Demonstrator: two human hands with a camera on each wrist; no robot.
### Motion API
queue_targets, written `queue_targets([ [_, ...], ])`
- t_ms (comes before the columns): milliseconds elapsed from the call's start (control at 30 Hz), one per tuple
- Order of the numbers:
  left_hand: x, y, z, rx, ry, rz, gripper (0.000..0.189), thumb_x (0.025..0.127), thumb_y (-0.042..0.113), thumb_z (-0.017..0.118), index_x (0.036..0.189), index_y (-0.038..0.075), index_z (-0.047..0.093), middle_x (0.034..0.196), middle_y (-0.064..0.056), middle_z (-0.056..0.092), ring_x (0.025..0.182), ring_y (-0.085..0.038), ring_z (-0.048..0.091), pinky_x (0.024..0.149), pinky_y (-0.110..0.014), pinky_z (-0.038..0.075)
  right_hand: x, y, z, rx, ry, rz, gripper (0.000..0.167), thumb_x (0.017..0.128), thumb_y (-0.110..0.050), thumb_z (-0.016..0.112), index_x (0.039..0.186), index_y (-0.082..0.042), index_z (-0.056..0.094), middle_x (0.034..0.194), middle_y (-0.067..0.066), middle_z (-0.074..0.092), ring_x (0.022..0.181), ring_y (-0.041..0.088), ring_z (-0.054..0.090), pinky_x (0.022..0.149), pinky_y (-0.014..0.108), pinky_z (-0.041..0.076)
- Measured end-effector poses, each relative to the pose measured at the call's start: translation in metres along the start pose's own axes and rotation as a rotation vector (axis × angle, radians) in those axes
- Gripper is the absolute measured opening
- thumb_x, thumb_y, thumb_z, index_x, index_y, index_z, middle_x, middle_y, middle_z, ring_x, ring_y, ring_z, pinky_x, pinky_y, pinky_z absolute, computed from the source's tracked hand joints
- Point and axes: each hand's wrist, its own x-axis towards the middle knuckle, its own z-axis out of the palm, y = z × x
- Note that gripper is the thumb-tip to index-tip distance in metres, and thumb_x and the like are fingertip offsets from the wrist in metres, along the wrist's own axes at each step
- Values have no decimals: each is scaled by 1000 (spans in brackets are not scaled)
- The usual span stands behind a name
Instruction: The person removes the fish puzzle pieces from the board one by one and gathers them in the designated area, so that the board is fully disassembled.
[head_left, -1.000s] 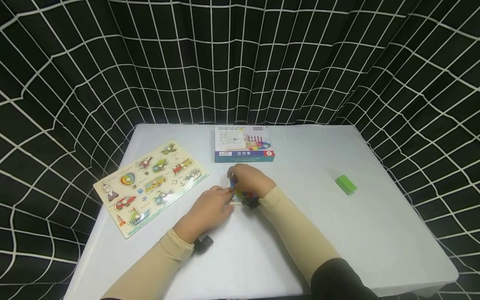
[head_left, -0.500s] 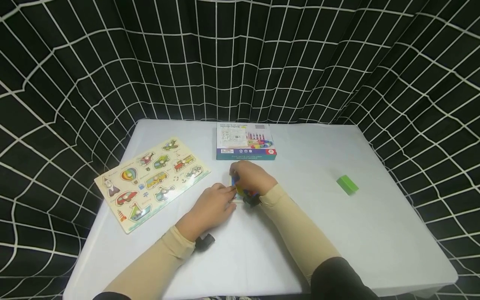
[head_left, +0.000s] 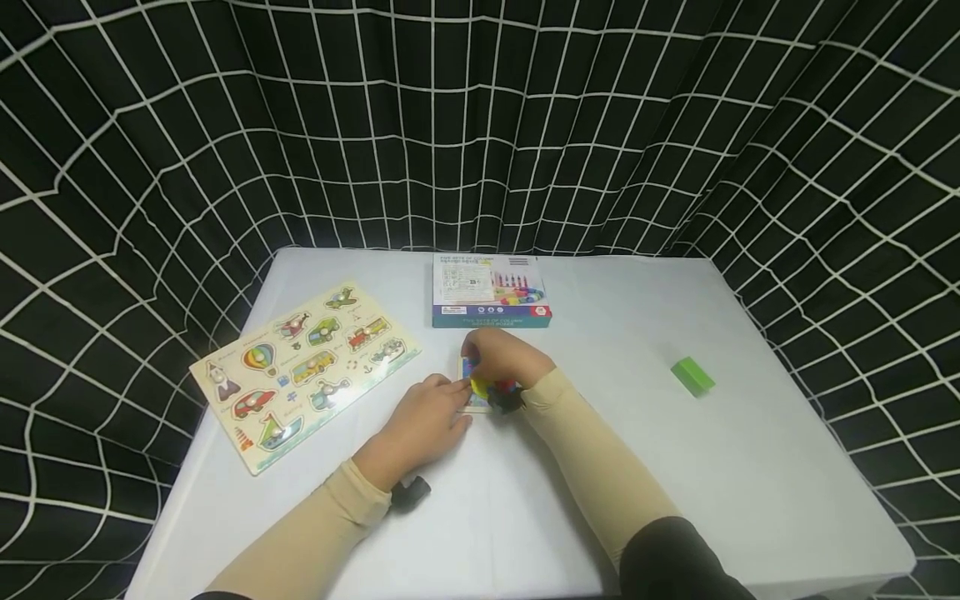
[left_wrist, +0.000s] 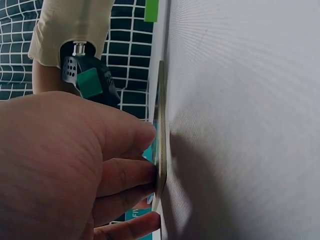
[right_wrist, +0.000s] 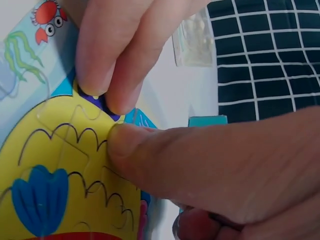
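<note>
White-covered table; black curtain with white grid lines behind far edge and along both sides. Pale board flat on table's left, set at slant, bearing rocket, balloon, red car, sailboat, yellow bus, train. Printed box near middle of far edge, pale label on top, teal side facing near edge. Green block on table's right, well apart from box.

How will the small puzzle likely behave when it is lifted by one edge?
The puzzle is probably stiff and light: its edge looks thin and straight in the left wrist view. Its pieces might slip out if tilted, since seams cross the picture.
</note>
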Motion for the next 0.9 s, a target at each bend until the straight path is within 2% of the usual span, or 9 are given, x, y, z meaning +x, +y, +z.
queue_targets([
  [133, -1, 0, 1, -1, 11, 3, 45, 104, 32, 73, 141, 7, 73, 152, -7, 68, 129, -30, 66, 105, -48, 60, -4, 1, 5, 17, 58, -17, 33, 89, -7, 85, 120, -6, 76, 117, 8, 73, 105, 24, 65, 104, 42, 61],
  [300, -2, 0, 1, -4, 10, -5, 46, 104, 33, 73, 143, 8, 72, 154, -6, 67, 130, -29, 65, 107, -46, 59, -13, 2, 16, 49, 191, -36, 30, 90, -4, 84, 119, -8, 76, 120, 8, 71, 112, 26, 66, 108, 44, 60],
  [567, -1, 1, -1, -7, 3, -13, 48, 104, 33, 72, 145, 8, 70, 154, -6, 66, 131, -29, 65, 107, -48, 59, -27, 3, 34, 62, 399, -58, 29, 98, 4, 69, 123, -9, 76, 122, 7, 76, 121, 27, 72, 114, 45, 58],
  [700, -1, 1, 0, -3, -3, -17, 48, 105, 33, 71, 146, 8, 70, 154, -6, 66, 131, -29, 65, 108, -48, 58, -32, 4, 38, 84, 448, -95, 27, 99, 6, 67, 117, -11, 77, 121, 5, 77, 125, 26, 72, 116, 45, 57],
  [900, -2, 2, -2, 1, -12, -18, 48, 105, 33, 72, 146, 9, 70, 155, -5, 66, 132, -30, 65, 108, -48, 58, -35, 13, 38, 154, 462, -179, 22, 101, 4, 68, 111, -12, 77, 116, 3, 76, 115, 23, 71, 109, 43, 60],
])
